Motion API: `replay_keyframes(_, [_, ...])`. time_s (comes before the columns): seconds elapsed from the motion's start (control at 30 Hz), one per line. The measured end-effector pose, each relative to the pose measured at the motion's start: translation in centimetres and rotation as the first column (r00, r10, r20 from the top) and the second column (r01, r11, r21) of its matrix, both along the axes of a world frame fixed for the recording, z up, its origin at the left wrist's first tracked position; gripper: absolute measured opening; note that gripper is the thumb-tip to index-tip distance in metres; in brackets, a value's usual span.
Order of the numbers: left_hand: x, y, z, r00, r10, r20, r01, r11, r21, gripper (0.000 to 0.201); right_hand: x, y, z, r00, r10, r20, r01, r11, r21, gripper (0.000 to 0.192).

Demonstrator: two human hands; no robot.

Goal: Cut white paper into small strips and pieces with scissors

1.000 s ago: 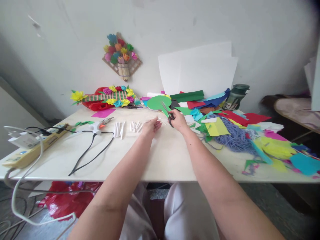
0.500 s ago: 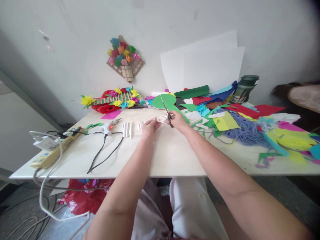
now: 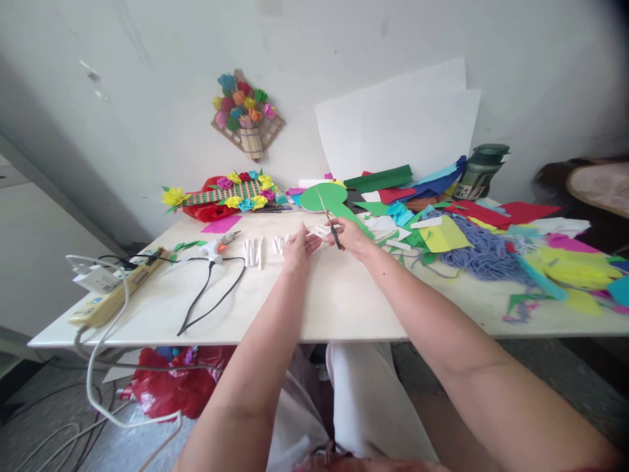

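Note:
My right hand [image 3: 350, 237] grips a pair of scissors [image 3: 330, 219], their blades pointing away from me over a green paper shape [image 3: 322, 198]. Close to its left is my left hand [image 3: 301, 247], palm partly turned up with the fingers extended; I see nothing firmly held in it. Short white paper rolls [image 3: 322, 231] lie between the two hands. Just left of my left hand are more short white pieces [image 3: 279, 244], partly hidden by it. A row of longer white paper rolls [image 3: 253, 253] lies further left.
On the left are a hot glue gun [image 3: 215, 251] with a looped cord and a power strip [image 3: 105, 298]. A flower-decorated craft piece [image 3: 226, 194] sits at the back. To the right lie blue yarn [image 3: 479, 252], paper scraps [image 3: 445, 239] and a dark green bottle [image 3: 481, 172].
My left hand has loosened from a pinch near a white roll, and its fingers are now extended. My right hand still holds the scissors, almost in the same place. The view has shifted slightly.

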State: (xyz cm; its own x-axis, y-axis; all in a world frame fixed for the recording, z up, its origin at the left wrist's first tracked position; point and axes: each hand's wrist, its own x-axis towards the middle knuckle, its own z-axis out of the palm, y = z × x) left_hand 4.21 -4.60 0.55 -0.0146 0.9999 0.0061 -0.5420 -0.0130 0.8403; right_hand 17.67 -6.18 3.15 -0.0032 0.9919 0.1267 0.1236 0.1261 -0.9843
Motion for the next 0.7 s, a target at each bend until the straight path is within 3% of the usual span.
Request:
replay_keyframes(0.17, [-0.1,-0.1,-0.4,0.996,-0.072,-0.056,0.076,0.995,0.066,0.025,0.0,0.5,-0.7,1.000,0.014,-0.010,-0.014,1.000,0.015,0.040])
replay_keyframes(0.47, [-0.1,-0.7,-0.1,0.996,-0.025,-0.080,0.029,0.998,0.049,0.026,0.3,0.2,-0.6,0.998,0.057,0.003,-0.057,0.998,0.007,0.040])
replay_keyframes(0.7, [-3.6,0.5,0.8,0.969,0.219,0.115,-0.219,0.976,-0.014,0.020,1.4,0.7,-0.7,0.997,0.077,0.007,-0.077,0.996,-0.038,0.030])
